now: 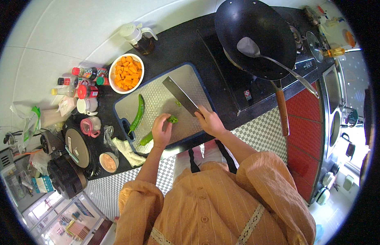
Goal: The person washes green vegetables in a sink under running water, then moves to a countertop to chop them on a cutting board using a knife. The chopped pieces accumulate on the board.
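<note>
My right hand (pixel 209 121) grips a cleaver (pixel 180 94), its broad blade slanting up and left over the textured cutting board (pixel 159 81). Between the fingertips of my left hand (pixel 161 131) is a cut piece of green pepper (pixel 172 119), its cut end turned towards the cleaver. A few small green bits (pixel 178 103) lie by the blade. One whole green chili pepper (pixel 137 114) rests at the board's left side. Another green pepper (pixel 146 139) lies close to my left wrist, partly hidden by it.
Beyond the board stand a bowl of orange cubes (pixel 111 82) and a lidded pitcher (pixel 143 43). A wok (pixel 239 18) holding a metal spatula (pixel 248 47) sits on the stove at right. Seasoning bottles (pixel 90 73), a white cloth (pixel 125 150) and a small bowl (pixel 117 168) line the left.
</note>
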Action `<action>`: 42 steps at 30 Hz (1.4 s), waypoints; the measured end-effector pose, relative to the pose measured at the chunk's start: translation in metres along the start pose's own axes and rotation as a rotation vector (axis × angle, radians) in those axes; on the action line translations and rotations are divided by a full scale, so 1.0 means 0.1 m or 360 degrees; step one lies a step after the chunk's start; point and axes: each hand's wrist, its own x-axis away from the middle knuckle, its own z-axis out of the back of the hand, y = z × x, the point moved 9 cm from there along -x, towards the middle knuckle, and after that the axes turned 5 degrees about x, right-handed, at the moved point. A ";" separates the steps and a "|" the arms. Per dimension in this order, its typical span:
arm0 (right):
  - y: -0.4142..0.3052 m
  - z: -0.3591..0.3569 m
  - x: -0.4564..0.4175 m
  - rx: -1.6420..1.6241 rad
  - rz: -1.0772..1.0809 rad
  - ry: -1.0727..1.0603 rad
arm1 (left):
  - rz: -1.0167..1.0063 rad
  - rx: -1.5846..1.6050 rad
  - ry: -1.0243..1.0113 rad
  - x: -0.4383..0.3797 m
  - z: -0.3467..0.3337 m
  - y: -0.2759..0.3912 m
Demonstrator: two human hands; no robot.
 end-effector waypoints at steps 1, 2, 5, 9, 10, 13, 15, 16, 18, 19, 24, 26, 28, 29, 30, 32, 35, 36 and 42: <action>0.01 -0.01 0.00 -0.0002 -0.0003 -0.0003 | 0.0011 0.0007 -0.0003 0.00 0.00 -0.01; 0.03 -0.02 0.00 -0.0004 -0.0007 -0.0005 | 0.0022 0.0014 -0.0007 0.00 -0.01 -0.02; 0.04 -0.01 0.01 -0.0032 -0.0030 -0.0008 | 0.0044 0.0017 0.0022 0.00 0.00 -0.02; 0.04 0.01 0.01 -0.0027 -0.0015 0.0014 | -0.0028 -0.0164 -0.0017 -0.07 -0.11 0.06; 0.04 0.02 0.01 -0.0025 -0.0033 0.0027 | -0.0058 -0.0225 -0.0053 -0.11 -0.16 0.05; -0.01 0.07 0.04 -0.0005 -0.0100 0.0068 | -0.0043 -0.0304 -0.0078 -0.15 -0.25 -0.08; -0.03 0.08 0.09 0.0030 -0.0173 0.0108 | -0.0051 -0.0353 -0.0049 -0.18 -0.25 -0.14; -0.03 0.08 0.11 0.0034 -0.0164 0.0127 | -0.0082 -0.0395 -0.0025 -0.20 -0.24 -0.13; -0.01 0.06 0.16 0.0038 -0.0144 0.0164 | -0.0155 -0.0491 -0.0068 -0.23 -0.25 -0.07; -0.01 0.04 0.18 0.0109 -0.0131 0.0142 | -0.0196 -0.0544 -0.0136 -0.24 -0.27 -0.01; -0.06 -0.13 0.24 0.0501 -0.0052 -0.0066 | -0.0363 -0.0582 -0.0337 -0.23 -0.41 0.07; -0.16 -0.15 0.27 0.0555 0.0016 -0.0161 | -0.0378 -0.0603 -0.0394 -0.20 -0.40 0.02; -0.21 -0.19 0.31 0.0623 0.0066 -0.0227 | -0.0439 -0.0630 -0.0405 -0.16 -0.36 -0.02; -0.20 -0.22 0.33 0.0662 0.0084 -0.0247 | -0.0469 -0.0645 -0.0410 -0.13 -0.34 -0.03; -0.19 -0.24 0.35 0.0699 0.0098 -0.0265 | -0.0469 -0.0648 -0.0412 -0.12 -0.32 -0.03; -0.19 -0.27 0.37 0.0751 0.0108 -0.0309 | -0.0467 -0.0656 -0.0415 -0.10 -0.28 -0.02; -0.23 -0.28 0.38 0.0835 0.0175 -0.0293 | -0.0427 -0.0682 -0.0460 -0.07 -0.29 -0.10; -0.25 -0.27 0.38 0.0867 0.0204 -0.0274 | -0.0462 -0.0705 -0.0456 -0.06 -0.29 -0.12; -0.23 -0.33 0.35 0.0859 0.0234 -0.0339 | -0.0594 -0.0835 -0.0450 -0.12 -0.27 0.00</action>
